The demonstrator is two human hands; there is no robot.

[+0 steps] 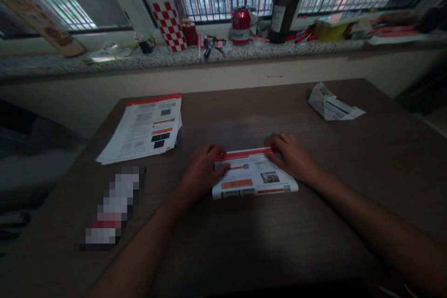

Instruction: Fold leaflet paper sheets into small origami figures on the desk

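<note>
A printed sheet of paper (249, 172) with a red strip along its far edge lies in front of me on the table. Its near edge curves over in a rounded fold. My left hand (209, 167) grips the far left corner, thumb on top and fingers curled at the edge. At the far right corner, my right hand (284, 153) holds the same sheet between thumb and fingers. Some fingertips are hard to make out in the dim light.
A stack of printed sheets (143, 128) lies at the table's far left, with a pixelated phone-shaped object (113, 209) nearer me. A folded paper piece (330, 104) stands far right. Behind the table, the windowsill (122, 63) holds a red can (240, 25) and a checkered bottle (169, 25).
</note>
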